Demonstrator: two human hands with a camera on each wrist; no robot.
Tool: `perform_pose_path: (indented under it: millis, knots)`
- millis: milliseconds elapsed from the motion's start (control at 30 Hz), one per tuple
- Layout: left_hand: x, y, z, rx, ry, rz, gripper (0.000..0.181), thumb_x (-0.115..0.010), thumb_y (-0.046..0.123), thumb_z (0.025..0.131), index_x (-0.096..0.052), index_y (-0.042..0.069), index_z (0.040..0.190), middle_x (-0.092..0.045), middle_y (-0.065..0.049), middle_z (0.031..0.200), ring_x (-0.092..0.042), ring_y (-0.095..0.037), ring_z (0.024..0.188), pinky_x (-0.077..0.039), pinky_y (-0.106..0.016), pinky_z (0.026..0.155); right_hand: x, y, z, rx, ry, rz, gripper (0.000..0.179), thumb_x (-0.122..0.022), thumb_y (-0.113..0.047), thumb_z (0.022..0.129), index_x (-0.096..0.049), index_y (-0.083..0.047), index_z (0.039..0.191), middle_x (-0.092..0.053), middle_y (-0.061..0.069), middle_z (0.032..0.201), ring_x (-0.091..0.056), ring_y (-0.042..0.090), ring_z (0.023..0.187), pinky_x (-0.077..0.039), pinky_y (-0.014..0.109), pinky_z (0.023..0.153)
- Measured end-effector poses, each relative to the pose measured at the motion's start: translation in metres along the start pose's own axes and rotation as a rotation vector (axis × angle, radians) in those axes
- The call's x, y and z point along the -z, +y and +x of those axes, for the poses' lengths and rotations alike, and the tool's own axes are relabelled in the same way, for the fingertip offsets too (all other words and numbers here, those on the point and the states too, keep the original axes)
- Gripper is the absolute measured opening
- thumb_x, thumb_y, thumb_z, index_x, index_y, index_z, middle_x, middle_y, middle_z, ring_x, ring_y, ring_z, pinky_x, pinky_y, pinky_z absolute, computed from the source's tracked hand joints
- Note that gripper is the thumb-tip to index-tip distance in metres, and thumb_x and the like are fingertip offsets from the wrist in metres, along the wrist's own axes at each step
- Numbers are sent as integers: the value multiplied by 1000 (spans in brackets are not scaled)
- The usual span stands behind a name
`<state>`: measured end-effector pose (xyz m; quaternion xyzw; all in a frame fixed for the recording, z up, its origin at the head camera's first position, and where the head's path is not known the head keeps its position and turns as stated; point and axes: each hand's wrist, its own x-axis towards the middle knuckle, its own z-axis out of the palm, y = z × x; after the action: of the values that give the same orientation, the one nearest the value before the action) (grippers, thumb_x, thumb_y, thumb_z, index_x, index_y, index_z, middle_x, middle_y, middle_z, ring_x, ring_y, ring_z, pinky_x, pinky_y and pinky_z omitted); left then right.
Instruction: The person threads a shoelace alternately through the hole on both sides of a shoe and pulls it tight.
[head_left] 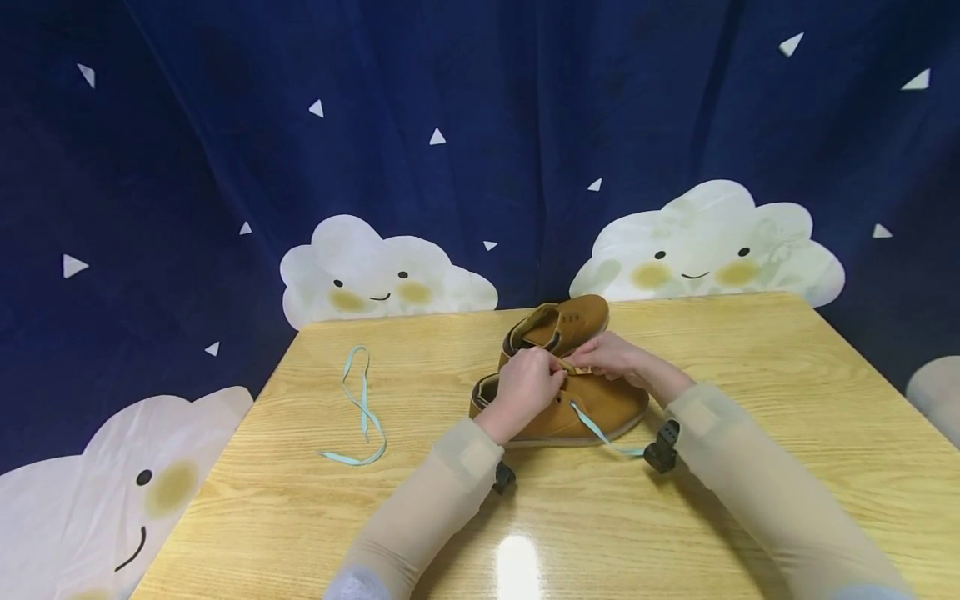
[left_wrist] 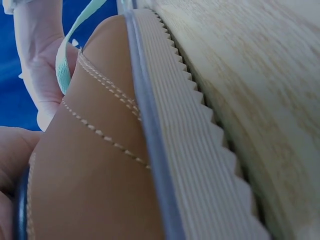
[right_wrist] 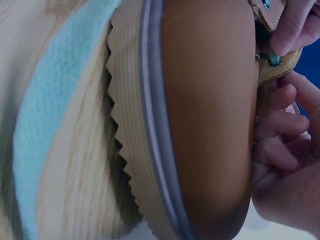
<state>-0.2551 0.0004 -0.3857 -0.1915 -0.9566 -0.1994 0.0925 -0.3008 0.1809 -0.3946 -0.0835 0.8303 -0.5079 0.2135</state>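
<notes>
A brown lace-up shoe lies on the table, toe to the right. A light-blue shoelace runs from a near-side eyelet down to the table. My left hand is over the shoe's opening. In the right wrist view, its fingertips pinch at a small teal bit of the lace at a tan flap of the shoe. My right hand comes from the toe side with curled fingers, and its fingertips hold the edge of that flap. The left wrist view mostly shows the shoe's side and ridged sole.
Behind, a second brown shoe stands against the first, its eyelets without a lace. Another light-blue shoelace lies loosely curved on the left of the wooden table. A dark blue curtain with clouds hangs behind the table.
</notes>
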Motion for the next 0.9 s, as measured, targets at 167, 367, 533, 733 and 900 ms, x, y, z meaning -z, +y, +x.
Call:
perform_pose_path:
  millis: [167, 367, 533, 733, 900]
  knots:
    - [9, -4, -2, -33, 17, -13, 25, -70, 27, 91, -74, 21, 67, -54, 13, 53, -47, -5, 47, -35, -21, 41, -2, 1, -1, 6, 11, 29, 22, -66, -20, 91, -72, -2, 81, -39, -6, 52, -25, 5, 44, -21, 19, 44]
    - [24, -15, -2, -69, 146, -11, 15, -71, 30, 89, -78, 20, 79, -64, 12, 65, -54, -6, 54, -38, -22, 47, -2, 1, -1, 6, 35, 41, 19, -67, -21, 91, -75, -5, 82, -40, -6, 52, -26, 4, 44, -22, 19, 44]
    - [24, -29, 0, -95, 218, -101, 10, -74, 29, 88, -77, 21, 84, -69, 10, 79, -59, -8, 68, -42, -23, 56, -2, 2, 0, -1, 41, 41, 21, -68, -22, 90, -74, -5, 79, -40, -6, 52, -26, 4, 44, -22, 19, 44]
    - [19, -37, 1, -98, 128, -286, 10, -71, 24, 91, -77, 16, 93, -70, 5, 86, -60, -8, 74, -46, -23, 65, -1, 4, 0, 31, 39, 37, 22, -68, -22, 91, -76, -2, 89, -39, -5, 50, -27, 4, 43, -23, 19, 43]
    - [19, -38, 1, -88, 49, -344, 11, -71, 21, 91, -78, 13, 95, -72, 4, 87, -60, -6, 70, -46, -21, 62, -2, 5, 0, 34, 47, 56, 20, -68, -20, 91, -77, -2, 94, -41, -5, 52, -29, 4, 43, -23, 18, 43]
